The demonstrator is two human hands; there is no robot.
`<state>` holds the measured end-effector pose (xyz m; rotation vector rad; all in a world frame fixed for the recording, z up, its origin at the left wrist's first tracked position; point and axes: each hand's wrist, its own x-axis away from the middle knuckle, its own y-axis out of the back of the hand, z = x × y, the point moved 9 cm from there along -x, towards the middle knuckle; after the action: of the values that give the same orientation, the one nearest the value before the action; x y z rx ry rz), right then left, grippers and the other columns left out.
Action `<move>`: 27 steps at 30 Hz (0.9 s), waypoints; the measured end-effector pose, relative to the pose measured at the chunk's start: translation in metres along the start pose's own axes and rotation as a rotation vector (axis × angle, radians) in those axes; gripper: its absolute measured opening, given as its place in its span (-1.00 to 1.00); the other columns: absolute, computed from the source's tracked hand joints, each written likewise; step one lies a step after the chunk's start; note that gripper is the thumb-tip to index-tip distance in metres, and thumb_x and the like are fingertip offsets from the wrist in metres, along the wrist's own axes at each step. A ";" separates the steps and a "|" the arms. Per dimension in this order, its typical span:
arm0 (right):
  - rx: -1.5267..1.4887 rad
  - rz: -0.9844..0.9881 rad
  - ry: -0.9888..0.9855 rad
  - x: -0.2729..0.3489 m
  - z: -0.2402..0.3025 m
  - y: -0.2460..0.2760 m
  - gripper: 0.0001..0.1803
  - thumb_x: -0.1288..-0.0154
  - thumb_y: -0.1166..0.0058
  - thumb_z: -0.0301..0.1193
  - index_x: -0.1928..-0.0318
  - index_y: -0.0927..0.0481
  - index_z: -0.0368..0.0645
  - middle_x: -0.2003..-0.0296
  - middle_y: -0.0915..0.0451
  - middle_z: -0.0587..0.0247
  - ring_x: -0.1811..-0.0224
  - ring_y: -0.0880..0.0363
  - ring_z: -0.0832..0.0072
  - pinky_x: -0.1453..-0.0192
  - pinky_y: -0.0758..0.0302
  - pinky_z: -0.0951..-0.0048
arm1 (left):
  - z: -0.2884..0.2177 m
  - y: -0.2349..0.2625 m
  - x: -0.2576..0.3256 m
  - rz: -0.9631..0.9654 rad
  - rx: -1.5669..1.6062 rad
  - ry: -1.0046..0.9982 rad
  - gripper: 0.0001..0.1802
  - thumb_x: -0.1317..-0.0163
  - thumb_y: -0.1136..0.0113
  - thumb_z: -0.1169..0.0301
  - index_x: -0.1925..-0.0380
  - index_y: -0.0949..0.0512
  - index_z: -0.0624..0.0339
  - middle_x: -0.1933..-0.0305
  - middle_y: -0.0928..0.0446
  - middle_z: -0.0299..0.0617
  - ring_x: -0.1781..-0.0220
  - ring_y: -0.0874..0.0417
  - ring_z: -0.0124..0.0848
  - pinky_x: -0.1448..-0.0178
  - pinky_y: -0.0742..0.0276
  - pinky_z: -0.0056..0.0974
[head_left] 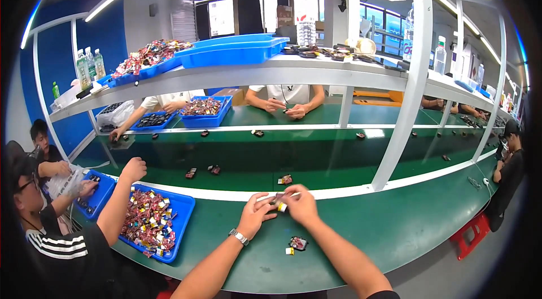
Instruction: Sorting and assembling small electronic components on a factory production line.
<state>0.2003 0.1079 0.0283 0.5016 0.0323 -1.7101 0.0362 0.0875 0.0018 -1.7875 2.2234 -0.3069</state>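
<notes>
From where I watched, the green workbench [395, 225] filled the lower half of the view, curving from nine o'clock round to three. At about eight o'clock on it sat a blue tray [183, 208] heaped with small red, white and yellow parts, and a neighbour's forearm [121, 197] stretched across its far edge. My own two arms came up from six o'clock and met near the centre. The left hand [254, 217], with a metal wristwatch [240, 237] on the wrist, had its fingers curled narrowly inward, pinching one end of a small part [280, 204] with a yellow-white tip. The right hand [302, 204] closed over the other end from one o'clock, fingers bent tight around it, so both hands held the same piece just above the bench. Just below the hands, toward six o'clock, a dark finished piece [297, 242] lay on the bench, with a tiny yellow bit [289, 251] touching or just beside it; I could not tell which.
</notes>
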 end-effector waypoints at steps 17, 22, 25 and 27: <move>0.668 -0.099 0.086 -0.063 -0.037 0.003 -0.46 0.04 -0.32 -0.37 0.01 -0.48 -0.29 0.12 -0.53 -0.06 0.00 -0.47 -0.02 -0.11 -0.42 0.08 | 0.009 0.006 -0.007 0.050 -0.052 0.034 -0.74 -0.36 -0.01 0.53 -0.03 -0.38 0.35 -0.01 -0.55 0.06 0.04 -0.66 -0.27 0.03 -0.67 -0.25; 0.676 -0.210 -0.049 -0.068 -0.048 0.011 -0.43 0.08 -0.36 -0.40 0.02 -0.47 -0.31 0.19 -0.59 -0.03 0.04 -0.53 0.04 -0.10 -0.46 0.13 | 0.011 0.004 -0.011 0.077 -0.026 0.023 -0.73 -0.36 -0.03 0.52 -0.04 -0.38 0.36 -0.01 -0.56 0.06 0.06 -0.66 -0.28 0.04 -0.67 -0.26; 0.566 -0.256 -0.022 -0.065 -0.056 0.029 -0.42 0.11 -0.39 -0.42 0.03 -0.47 -0.31 0.27 -0.65 0.08 0.11 -0.60 0.16 -0.04 -0.51 0.21 | 0.012 -0.002 -0.009 0.087 -0.002 0.025 -0.73 -0.37 -0.02 0.51 -0.04 -0.39 0.35 0.00 -0.56 0.04 0.09 -0.66 -0.30 0.05 -0.66 -0.26; 0.289 -0.080 0.095 -0.053 -0.034 0.014 -0.41 0.11 -0.41 -0.44 0.01 -0.48 -0.30 0.33 -0.68 0.19 0.18 -0.63 0.28 0.01 -0.53 0.31 | 0.008 0.007 -0.007 0.059 -0.001 0.017 -0.73 -0.38 -0.01 0.49 -0.04 -0.39 0.34 0.01 -0.56 0.02 0.11 -0.65 -0.32 0.06 -0.66 -0.27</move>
<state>0.2303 0.1646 0.0199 0.8048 -0.1300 -1.7780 0.0342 0.0963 -0.0077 -1.7232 2.2835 -0.3098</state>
